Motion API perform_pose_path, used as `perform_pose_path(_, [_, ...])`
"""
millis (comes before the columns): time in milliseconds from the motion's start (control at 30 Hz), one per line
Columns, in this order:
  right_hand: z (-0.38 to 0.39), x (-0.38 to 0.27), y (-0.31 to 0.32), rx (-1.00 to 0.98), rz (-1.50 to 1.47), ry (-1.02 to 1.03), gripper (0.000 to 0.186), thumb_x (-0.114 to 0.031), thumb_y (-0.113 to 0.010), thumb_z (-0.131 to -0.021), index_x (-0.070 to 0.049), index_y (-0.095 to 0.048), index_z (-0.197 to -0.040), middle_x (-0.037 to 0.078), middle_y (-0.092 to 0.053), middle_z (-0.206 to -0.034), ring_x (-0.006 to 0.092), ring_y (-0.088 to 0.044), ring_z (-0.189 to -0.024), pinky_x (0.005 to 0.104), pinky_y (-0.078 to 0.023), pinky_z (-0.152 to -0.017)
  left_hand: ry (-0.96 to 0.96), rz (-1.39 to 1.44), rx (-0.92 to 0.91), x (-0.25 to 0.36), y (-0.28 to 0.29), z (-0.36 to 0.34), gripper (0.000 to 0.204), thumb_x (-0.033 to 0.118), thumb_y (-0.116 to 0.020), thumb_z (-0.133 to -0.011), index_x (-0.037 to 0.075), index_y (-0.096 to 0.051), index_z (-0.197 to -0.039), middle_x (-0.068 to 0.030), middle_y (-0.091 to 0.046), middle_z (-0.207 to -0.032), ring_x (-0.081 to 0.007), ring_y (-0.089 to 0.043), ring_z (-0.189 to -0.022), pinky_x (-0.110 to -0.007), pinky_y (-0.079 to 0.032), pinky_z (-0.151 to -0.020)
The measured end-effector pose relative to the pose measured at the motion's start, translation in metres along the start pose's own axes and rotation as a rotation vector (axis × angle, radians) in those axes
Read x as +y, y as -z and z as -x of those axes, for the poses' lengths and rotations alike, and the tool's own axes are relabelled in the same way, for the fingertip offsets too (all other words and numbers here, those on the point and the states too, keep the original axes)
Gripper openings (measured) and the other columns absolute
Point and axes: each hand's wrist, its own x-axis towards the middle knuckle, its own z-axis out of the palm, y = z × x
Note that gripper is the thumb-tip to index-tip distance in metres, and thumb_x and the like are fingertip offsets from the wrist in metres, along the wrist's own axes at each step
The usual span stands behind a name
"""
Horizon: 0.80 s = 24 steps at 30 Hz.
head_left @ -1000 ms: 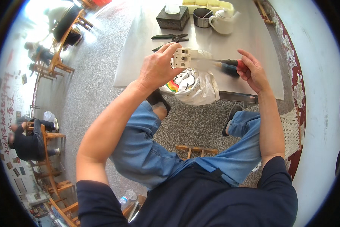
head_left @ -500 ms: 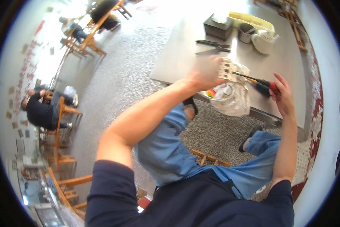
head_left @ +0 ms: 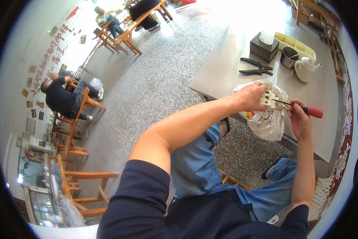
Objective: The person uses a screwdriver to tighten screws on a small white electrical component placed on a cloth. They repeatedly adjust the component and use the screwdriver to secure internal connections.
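My left hand [head_left: 250, 96] is closed around a small white plastic block [head_left: 267, 98] with square openings, which looks like an electrical fitting. It holds the block above a crumpled white plastic bag [head_left: 266, 129] at the table's near edge. My right hand [head_left: 299, 123] grips a screwdriver [head_left: 314, 112] with a red handle, its fingers near the front of the handle. The dark shaft points left, and its tip meets the block's right side. Whether the tip sits on a screw is too small to tell.
On the grey table [head_left: 218, 71] lie green-handled pliers [head_left: 258, 67]. Beyond them stand a dark tissue box [head_left: 264, 47], a metal cup [head_left: 289, 58], a white teapot [head_left: 306, 69] and a yellowish tray [head_left: 296, 44]. Wooden chairs [head_left: 85, 104] and seated people [head_left: 63, 97] are at the left.
My right fingers, spread behind the red handle before, are now closed nearer the shaft. The view has shifted, so hands and table appear further right and lower. The left hand keeps the block.
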Motion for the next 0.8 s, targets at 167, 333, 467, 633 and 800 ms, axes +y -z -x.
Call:
perform_pose_path(167, [-0.009, 0.017, -0.027, 0.004, 0.175, -0.02, 0.019, -0.012, -0.065, -0.1, 0.002, -0.069, -0.111, 0.009, -0.07, -0.1, 0.0143, -0.065, -0.088, 0.0266, -0.051, -0.078, 0.037, -0.021, -0.067, 0.003, 0.004, 0.0, 0.06, 0.029, -0.083, -0.078, 0.001, -0.057, -0.124, -0.0232, -0.057, -0.124, -0.0396, -0.059, -0.117, -0.046, -0.049, -0.102])
perform_pose_path(333, [-0.011, 0.026, -0.027, -0.011, 0.294, -0.019, 0.022, -0.013, -0.068, -0.096, 0.003, -0.071, -0.111, 0.01, -0.073, -0.101, 0.0154, -0.069, -0.093, 0.0292, -0.055, -0.083, -0.087, 0.055, -0.014, -0.012, -0.012, 0.0, 0.06, 0.027, -0.084, -0.078, 0.002, -0.057, -0.126, -0.0237, -0.061, -0.118, -0.041, -0.06, -0.113, -0.047, -0.05, -0.098])
perform_pose_path(467, [-0.002, 0.016, -0.044, -0.068, 0.469, 0.081, 0.021, -0.011, -0.068, -0.097, 0.005, -0.072, -0.11, 0.013, -0.074, -0.103, 0.0176, -0.071, -0.094, 0.0301, -0.058, -0.085, -0.088, -0.006, 0.003, 0.006, -0.002, 0.005, 0.065, 0.026, -0.084, -0.079, 0.002, -0.055, -0.131, -0.024, -0.061, -0.12, -0.042, -0.062, -0.112, -0.047, -0.052, -0.094])
perform_pose_path(633, [0.001, 0.012, -0.045, -0.021, 0.47, 0.115, 0.018, -0.009, -0.066, -0.099, 0.006, -0.073, -0.108, 0.014, -0.075, -0.097, 0.0178, -0.073, -0.086, 0.0286, -0.062, -0.077, -0.114, -0.039, 0.011, 0.003, -0.008, 0.005, 0.069, 0.025, -0.085, -0.078, 0.002, -0.052, -0.135, -0.0225, -0.061, -0.124, -0.0414, -0.061, -0.114, -0.046, -0.051, -0.096])
perform_pose_path(800, [0.004, 0.018, -0.053, 0.02, 0.416, 0.18, 0.018, -0.01, -0.068, -0.098, 0.005, -0.073, -0.108, 0.013, -0.075, -0.094, 0.0175, -0.073, -0.085, 0.0287, -0.062, -0.077, -0.067, -0.071, -0.04, 0.01, -0.004, 0.006, 0.063, 0.027, -0.082, -0.081, 0.004, -0.051, -0.131, -0.0215, -0.061, -0.122, -0.0406, -0.059, -0.117, -0.046, -0.048, -0.1])
